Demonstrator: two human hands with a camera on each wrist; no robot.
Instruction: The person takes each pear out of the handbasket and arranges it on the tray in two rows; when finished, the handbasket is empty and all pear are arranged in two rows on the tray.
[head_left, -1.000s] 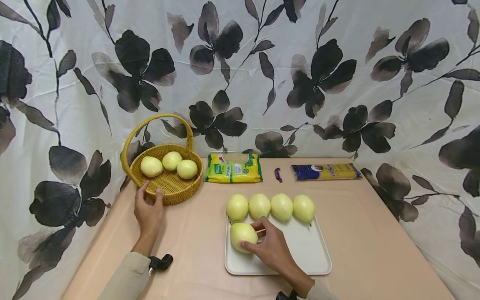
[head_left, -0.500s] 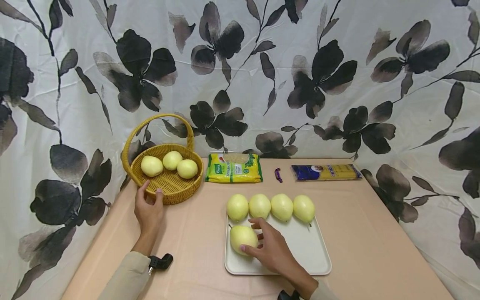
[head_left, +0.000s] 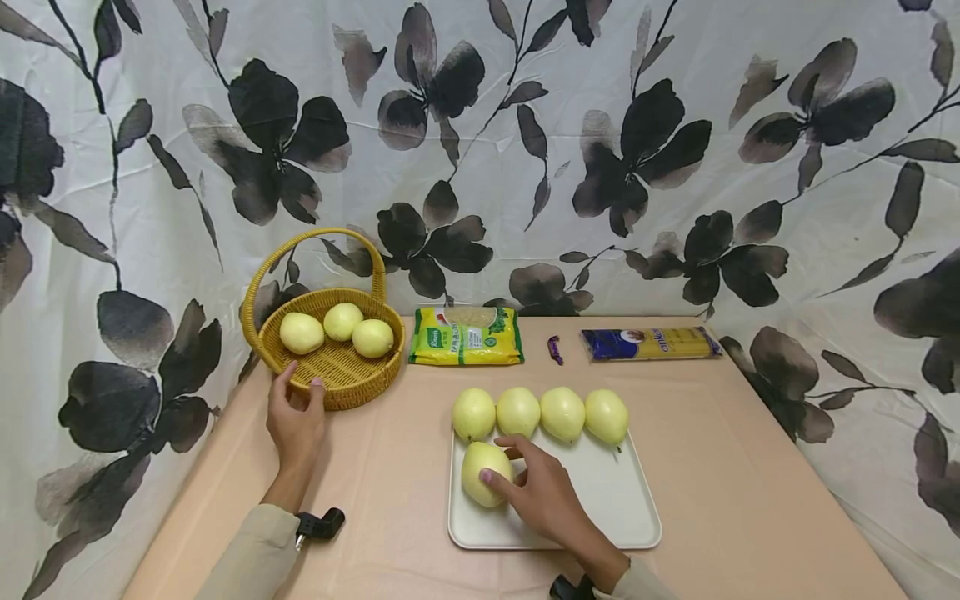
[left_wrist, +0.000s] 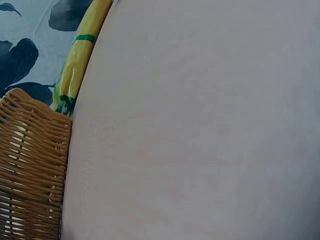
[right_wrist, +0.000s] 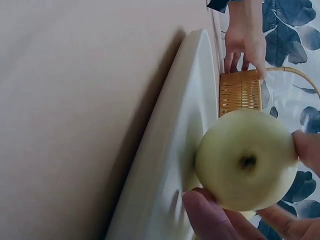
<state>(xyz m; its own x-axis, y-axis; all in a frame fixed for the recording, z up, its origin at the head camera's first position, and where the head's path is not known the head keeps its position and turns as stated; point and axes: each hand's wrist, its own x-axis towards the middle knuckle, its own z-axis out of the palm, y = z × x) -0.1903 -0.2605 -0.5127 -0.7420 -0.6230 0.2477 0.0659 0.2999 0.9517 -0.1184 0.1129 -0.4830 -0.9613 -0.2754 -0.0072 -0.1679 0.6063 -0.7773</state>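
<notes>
My right hand (head_left: 546, 492) holds a pale yellow-green pear (head_left: 486, 473) over the left part of the white tray (head_left: 600, 508). In the right wrist view the fingertips and thumb grip this pear (right_wrist: 245, 160) from its sides, its dark blossom end facing the camera. Several more pears (head_left: 517, 412) form a row along the tray's far edge. At the left, my left hand (head_left: 297, 429) touches the near rim of a yellow wicker basket (head_left: 360, 392) with spread fingers. Inside it lie 3 pears (head_left: 342, 322) toward the back. The left wrist view shows the basket's woven wall (left_wrist: 32, 170) but no hand.
Behind the tray lie a yellow-green food packet (head_left: 467, 336), a small purple wrapped sweet (head_left: 555, 350) and a long blue-and-yellow packet (head_left: 651, 342). A floral cloth (head_left: 480, 150) hangs behind the peach-coloured table (head_left: 712, 467).
The pear in my right hand has tipped and shifted slightly away from me, and its stem is no longer visible at the upper left. My left hand and the basket stay put.
</notes>
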